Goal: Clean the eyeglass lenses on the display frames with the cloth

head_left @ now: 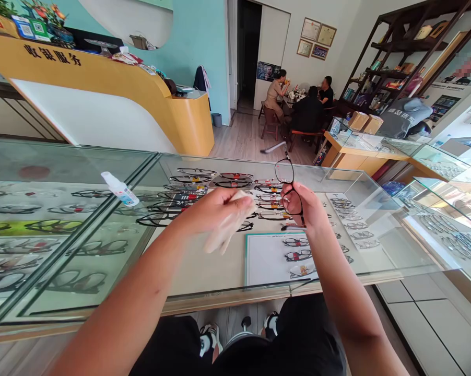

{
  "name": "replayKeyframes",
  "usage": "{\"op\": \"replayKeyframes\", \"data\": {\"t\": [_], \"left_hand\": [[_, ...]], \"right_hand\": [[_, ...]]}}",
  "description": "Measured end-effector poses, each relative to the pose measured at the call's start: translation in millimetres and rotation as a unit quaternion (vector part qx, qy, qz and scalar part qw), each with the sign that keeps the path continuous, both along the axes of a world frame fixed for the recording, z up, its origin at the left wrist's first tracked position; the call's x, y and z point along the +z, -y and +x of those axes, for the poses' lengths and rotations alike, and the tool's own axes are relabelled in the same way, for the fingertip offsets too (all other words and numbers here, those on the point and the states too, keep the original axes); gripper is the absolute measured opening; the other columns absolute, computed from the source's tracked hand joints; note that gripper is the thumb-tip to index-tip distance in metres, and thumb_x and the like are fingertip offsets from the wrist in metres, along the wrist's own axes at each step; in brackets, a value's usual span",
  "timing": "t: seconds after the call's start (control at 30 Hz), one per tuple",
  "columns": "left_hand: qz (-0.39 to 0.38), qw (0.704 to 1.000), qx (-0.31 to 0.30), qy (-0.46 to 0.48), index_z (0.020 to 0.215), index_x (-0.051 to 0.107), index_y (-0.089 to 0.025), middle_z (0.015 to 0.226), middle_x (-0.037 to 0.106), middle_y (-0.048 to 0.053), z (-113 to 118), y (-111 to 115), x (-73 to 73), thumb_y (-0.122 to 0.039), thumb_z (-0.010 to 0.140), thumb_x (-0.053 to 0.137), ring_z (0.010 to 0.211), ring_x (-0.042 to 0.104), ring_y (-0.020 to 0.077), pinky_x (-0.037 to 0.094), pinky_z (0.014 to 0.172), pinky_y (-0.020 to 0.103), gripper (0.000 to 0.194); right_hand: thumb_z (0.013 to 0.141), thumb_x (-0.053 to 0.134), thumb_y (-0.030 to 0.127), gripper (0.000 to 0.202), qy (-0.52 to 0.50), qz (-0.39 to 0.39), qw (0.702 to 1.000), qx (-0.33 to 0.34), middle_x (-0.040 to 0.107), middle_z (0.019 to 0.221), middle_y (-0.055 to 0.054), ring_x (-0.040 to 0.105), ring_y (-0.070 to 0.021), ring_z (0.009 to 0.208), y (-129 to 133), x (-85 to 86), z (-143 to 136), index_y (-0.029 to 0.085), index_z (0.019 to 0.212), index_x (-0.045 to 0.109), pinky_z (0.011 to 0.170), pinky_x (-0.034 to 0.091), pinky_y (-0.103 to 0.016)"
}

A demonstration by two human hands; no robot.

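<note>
My right hand (308,204) grips a pair of dark-rimmed eyeglasses (293,197) by the lower lens rim, holding the frame upright above the glass display case (204,284). One temple arm sticks out at the top, the other at the bottom. To the left, my left hand (220,206) is closed on a pale cleaning cloth (224,230), which hangs down from the fingers. Cloth and glasses are apart. On the glass top, left of my left hand, a white spray bottle (120,189) with a blue label lies or stands tilted in view; I cannot tell which.
Rows of eyeglasses (196,180) and a white tray (265,258) show under the glass. A wooden service counter (190,122) stands beyond at left. Several people sit around a table at the back. Another person (405,116) leans by the right-hand showcases near cardboard boxes (358,120).
</note>
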State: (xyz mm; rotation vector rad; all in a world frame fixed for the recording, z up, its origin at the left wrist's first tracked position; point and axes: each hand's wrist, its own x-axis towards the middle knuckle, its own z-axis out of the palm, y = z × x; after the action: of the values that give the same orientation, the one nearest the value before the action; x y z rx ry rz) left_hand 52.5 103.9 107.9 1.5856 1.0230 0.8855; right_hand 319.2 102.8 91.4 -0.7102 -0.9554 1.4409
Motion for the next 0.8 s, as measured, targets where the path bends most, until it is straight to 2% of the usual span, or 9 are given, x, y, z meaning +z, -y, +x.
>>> {"op": "replayKeyframes", "data": {"t": [0.1,0.17,0.3,0.43,0.47,0.53,0.63,0.7,0.8], "left_hand": [[0.020,0.981,-0.159,-0.108,0.092,0.081,-0.021,0.085,0.075,0.004,15.0,10.4,-2.7,-0.062,0.093,0.077,0.076,0.065,0.0214,0.047,0.068,0.029,0.041],[0.009,0.967,-0.220,-0.132,0.103,0.082,-0.023,0.088,0.077,0.004,29.1,17.9,-10.2,-0.059,0.094,0.074,0.080,0.068,0.0222,0.047,0.070,0.028,0.038],[-0.014,0.941,-0.265,-0.211,0.106,0.082,-0.026,0.081,0.076,0.001,52.4,30.6,-33.8,-0.049,0.091,0.078,0.070,0.064,0.0202,0.038,0.061,0.027,0.028],[0.035,0.918,-0.290,-0.268,0.106,0.083,-0.028,0.088,0.080,0.001,60.4,37.2,-46.0,-0.041,0.088,0.082,0.072,0.068,0.0206,0.039,0.062,0.027,0.022],[0.074,0.918,-0.282,-0.268,0.106,0.082,-0.028,0.092,0.081,0.002,60.8,38.0,-45.9,-0.041,0.091,0.081,0.075,0.069,0.0210,0.040,0.064,0.027,0.020],[0.181,0.921,-0.227,-0.259,0.102,0.080,-0.026,0.094,0.081,0.003,60.9,39.0,-43.6,-0.040,0.098,0.075,0.079,0.070,0.0203,0.042,0.068,0.028,0.016],[0.319,0.916,-0.104,-0.220,0.097,0.076,-0.023,0.075,0.074,-0.001,59.2,39.8,-40.1,-0.036,0.107,0.064,0.066,0.064,0.0148,0.041,0.066,0.027,0.021],[0.369,0.910,-0.038,-0.183,0.108,0.074,-0.023,0.066,0.069,-0.005,57.5,40.3,-39.9,-0.038,0.110,0.060,0.057,0.059,0.0117,0.041,0.062,0.025,0.021],[0.417,0.895,0.027,-0.155,0.140,0.064,-0.022,0.071,0.074,-0.007,56.5,40.3,-42.9,-0.038,0.112,0.059,0.054,0.061,0.0106,0.045,0.061,0.024,0.032]], "right_hand": [[0.080,0.092,0.050,0.034,-0.023,-0.007,1.000,0.003,0.072,0.096,-0.003,0.066,-0.0150,0.081,-2.7,3.1,3.7,0.023,0.088,0.073,0.068,0.055,-0.027],[0.083,0.090,0.049,0.032,-0.028,-0.019,0.999,0.000,0.073,0.094,-0.002,0.068,-0.0144,0.079,-3.7,3.5,4.7,0.024,0.092,0.074,0.068,0.057,-0.026],[0.084,0.091,0.045,0.029,-0.051,-0.034,0.998,-0.013,0.074,0.088,0.001,0.069,-0.0125,0.076,-5.5,2.0,4.9,0.024,0.095,0.074,0.066,0.057,-0.024],[0.080,0.094,0.042,0.031,-0.081,-0.037,0.995,-0.044,0.073,0.087,0.003,0.067,-0.0106,0.074,-7.1,0.3,3.8,0.024,0.093,0.074,0.064,0.056,-0.022],[0.079,0.095,0.042,0.031,-0.082,-0.035,0.994,-0.057,0.074,0.088,0.003,0.067,-0.0107,0.074,-7.5,-0.3,3.4,0.024,0.093,0.074,0.063,0.055,-0.023],[0.077,0.096,0.042,0.033,-0.080,-0.034,0.991,-0.101,0.075,0.091,0.003,0.067,-0.0110,0.075,-8.2,-2.3,2.4,0.024,0.093,0.074,0.061,0.051,-0.023],[0.073,0.096,0.042,0.032,-0.078,-0.050,0.977,-0.192,0.077,0.091,0.003,0.064,-0.0100,0.073,-8.9,-6.5,-0.1,0.024,0.091,0.078,0.060,0.046,-0.023],[0.072,0.096,0.042,0.030,-0.077,-0.054,0.967,-0.236,0.077,0.091,0.002,0.063,-0.0097,0.073,-8.7,-9.6,-3.0,0.023,0.088,0.079,0.061,0.045,-0.024],[0.072,0.095,0.043,0.028,-0.065,-0.038,0.964,-0.254,0.080,0.093,0.001,0.065,-0.0116,0.077,-6.9,-14.0,-10.4,0.023,0.085,0.080,0.067,0.048,-0.026]]}}
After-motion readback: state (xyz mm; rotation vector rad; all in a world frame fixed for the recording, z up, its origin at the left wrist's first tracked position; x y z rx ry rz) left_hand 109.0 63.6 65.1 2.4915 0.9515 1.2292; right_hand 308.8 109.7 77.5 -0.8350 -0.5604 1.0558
